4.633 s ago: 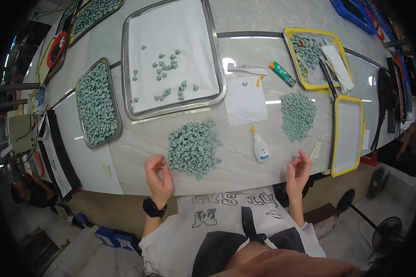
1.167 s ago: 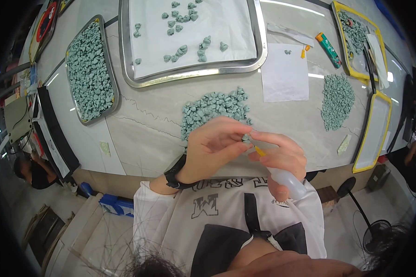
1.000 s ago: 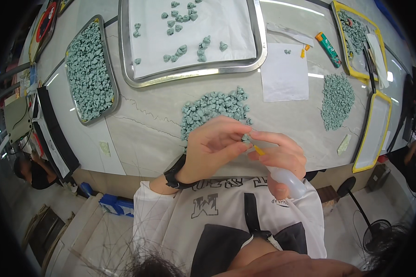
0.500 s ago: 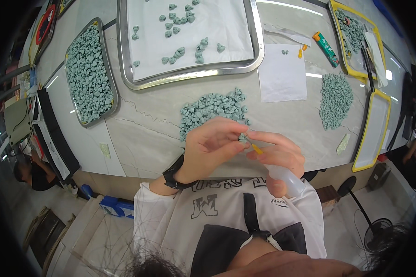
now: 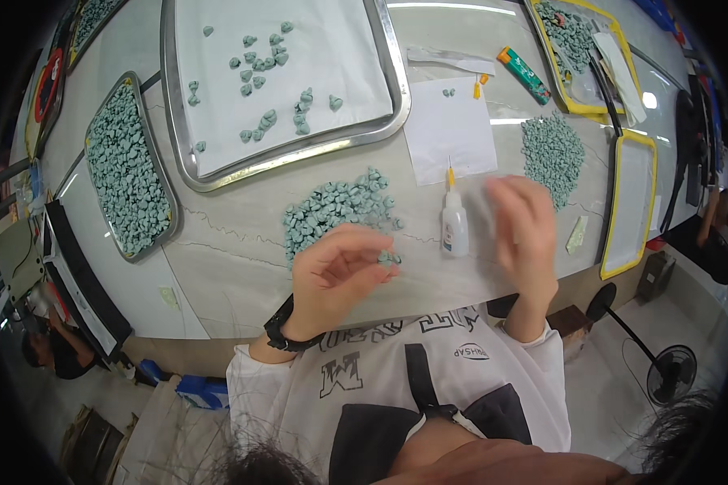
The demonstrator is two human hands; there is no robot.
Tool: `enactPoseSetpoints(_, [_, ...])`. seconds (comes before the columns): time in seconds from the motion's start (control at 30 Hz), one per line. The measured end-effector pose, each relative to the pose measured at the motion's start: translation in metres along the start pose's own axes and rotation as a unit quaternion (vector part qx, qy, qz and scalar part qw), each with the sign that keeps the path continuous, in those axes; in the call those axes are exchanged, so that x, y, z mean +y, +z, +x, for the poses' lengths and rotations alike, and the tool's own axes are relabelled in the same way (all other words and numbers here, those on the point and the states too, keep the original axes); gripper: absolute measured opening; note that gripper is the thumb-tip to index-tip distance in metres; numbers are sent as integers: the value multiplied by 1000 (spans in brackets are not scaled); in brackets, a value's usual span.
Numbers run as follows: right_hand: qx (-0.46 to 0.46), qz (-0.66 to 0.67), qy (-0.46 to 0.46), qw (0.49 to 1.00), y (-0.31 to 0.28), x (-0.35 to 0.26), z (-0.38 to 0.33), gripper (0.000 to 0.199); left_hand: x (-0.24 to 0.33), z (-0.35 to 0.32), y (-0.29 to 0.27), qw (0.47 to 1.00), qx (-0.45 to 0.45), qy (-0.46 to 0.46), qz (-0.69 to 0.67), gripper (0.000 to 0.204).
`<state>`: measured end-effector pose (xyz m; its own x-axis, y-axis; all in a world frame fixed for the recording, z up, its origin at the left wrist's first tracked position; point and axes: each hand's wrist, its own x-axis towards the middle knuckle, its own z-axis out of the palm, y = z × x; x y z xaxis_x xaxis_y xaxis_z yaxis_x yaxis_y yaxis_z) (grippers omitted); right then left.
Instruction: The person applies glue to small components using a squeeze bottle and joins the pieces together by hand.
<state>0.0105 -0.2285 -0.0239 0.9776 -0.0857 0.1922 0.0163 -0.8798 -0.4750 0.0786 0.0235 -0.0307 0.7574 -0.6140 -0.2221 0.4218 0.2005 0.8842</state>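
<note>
My left hand (image 5: 340,271) pinches a small teal piece (image 5: 388,259), shaped like a little bud or pebble, between thumb and fingertips. Just beyond that hand lies a loose heap of similar teal pieces (image 5: 332,210) on the table. To the right is a translucent white squeeze bottle (image 5: 455,226) with a yellow needle tip; whether it stands or lies I cannot tell. Beside the bottle and apart from it, my right hand (image 5: 527,230) is blurred by motion. Its fingers look loosely bent and apart, with nothing seen in them.
A metal tray (image 5: 283,158) lined with white paper bears scattered teal clusters. Further left stands a tray full of teal pieces (image 5: 125,170). A white paper sheet (image 5: 453,137), a green tube (image 5: 526,77), a pile of finer teal bits (image 5: 552,158) and a yellow-rimmed tray (image 5: 629,206) lie rightward.
The squeeze bottle has left my right hand and now rests on the table. That hand has moved away to the right. My left hand keeps its pinch on a teal piece. The whole view has shifted.
</note>
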Motion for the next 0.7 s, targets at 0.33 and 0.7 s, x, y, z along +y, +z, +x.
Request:
enactPoseSetpoints(0.33, [65,-167,27,983,-3,59,24,12,2,0,5,999,-21,-16,-21,25])
enactPoseSetpoints(0.7, [-22,351,-50,935,14,-49,17,19,2,-1,5,996,-82,-41,-8,37])
